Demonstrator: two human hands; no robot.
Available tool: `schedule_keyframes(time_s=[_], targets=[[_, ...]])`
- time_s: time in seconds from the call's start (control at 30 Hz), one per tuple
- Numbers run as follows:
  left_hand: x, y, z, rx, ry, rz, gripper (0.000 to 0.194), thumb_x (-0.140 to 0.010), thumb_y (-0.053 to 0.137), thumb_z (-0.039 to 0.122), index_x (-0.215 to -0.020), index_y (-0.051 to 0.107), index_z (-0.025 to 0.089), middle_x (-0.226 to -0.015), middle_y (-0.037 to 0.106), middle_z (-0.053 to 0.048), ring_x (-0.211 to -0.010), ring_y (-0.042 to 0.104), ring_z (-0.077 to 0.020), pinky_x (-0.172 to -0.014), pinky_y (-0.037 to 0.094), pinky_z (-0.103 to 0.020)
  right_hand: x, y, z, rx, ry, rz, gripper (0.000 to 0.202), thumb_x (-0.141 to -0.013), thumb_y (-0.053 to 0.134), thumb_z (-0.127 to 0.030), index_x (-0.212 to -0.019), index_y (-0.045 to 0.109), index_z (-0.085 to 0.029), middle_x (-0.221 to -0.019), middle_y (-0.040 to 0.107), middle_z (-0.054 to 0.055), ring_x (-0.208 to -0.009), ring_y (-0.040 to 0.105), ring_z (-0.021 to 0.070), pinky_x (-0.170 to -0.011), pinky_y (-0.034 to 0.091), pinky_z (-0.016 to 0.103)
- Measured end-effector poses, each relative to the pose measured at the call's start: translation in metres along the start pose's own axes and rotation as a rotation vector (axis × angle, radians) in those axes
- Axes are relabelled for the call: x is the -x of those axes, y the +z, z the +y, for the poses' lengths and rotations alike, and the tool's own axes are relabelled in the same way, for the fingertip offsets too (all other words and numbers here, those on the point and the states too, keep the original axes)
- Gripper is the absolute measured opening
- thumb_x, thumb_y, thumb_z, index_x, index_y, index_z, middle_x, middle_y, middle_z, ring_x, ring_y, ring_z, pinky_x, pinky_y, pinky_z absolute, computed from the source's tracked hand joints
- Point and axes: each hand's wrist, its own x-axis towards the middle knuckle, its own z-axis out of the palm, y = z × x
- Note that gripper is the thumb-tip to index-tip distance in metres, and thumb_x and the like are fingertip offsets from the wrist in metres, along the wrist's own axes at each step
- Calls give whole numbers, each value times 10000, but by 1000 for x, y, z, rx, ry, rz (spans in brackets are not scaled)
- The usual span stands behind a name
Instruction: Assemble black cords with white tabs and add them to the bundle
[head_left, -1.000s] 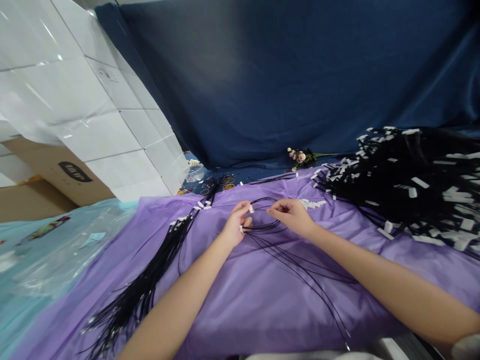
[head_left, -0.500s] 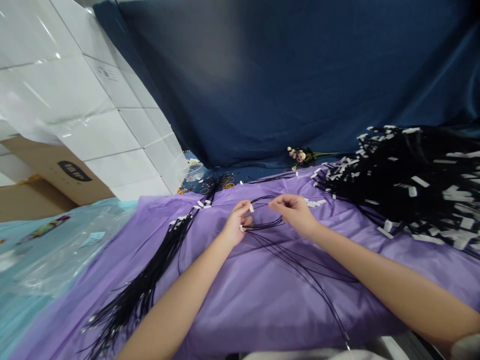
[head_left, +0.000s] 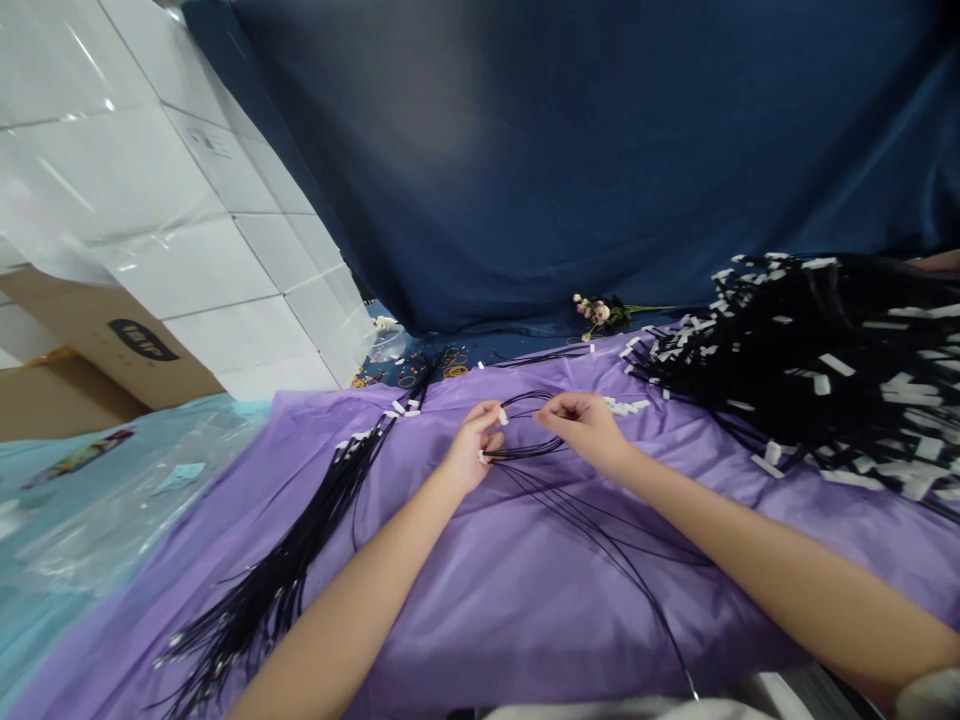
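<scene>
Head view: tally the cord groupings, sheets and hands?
Black cord groupings: 3 — laid-out bundle, big heap, loop being held
Table sheets: 2 — purple sheet, light blue sheet
Hands: 2 — left hand, right hand
Total: 7

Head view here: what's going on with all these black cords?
A person's two hands are working a few thin black cords over a purple sheet. The left hand pinches them near small white tags; the right hand pinches a loop of the same cords. A straightened bundle lies to the left, and a big tangled heap of tagged cords sits to the right.
</scene>
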Motion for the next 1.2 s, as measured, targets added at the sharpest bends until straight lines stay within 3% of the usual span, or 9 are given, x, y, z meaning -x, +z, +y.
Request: schedule_keyframes(time_s=[0.87, 1.2], targets=[[2, 1, 1, -3, 7, -34, 237, -678, 665, 286, -817, 499, 190, -677, 444, 75, -320, 266, 5, -301, 148, -165, -1, -1, 2, 59, 12, 16, 243, -703, 608, -363, -613, 604, -137, -540, 487, -20, -507, 378, 87, -489, 304, 218], [1, 1, -2, -17, 67, -28, 230, -701, 662, 306, -790, 489, 182, -666, 470, 75, -310, 280, 3, -315, 153, -168, 1, -2, 2, 95, -25, -16, 247, -731, 594, -343, -587, 555, -146, -537, 457, -30, -520, 371, 86, -499, 299, 215]])
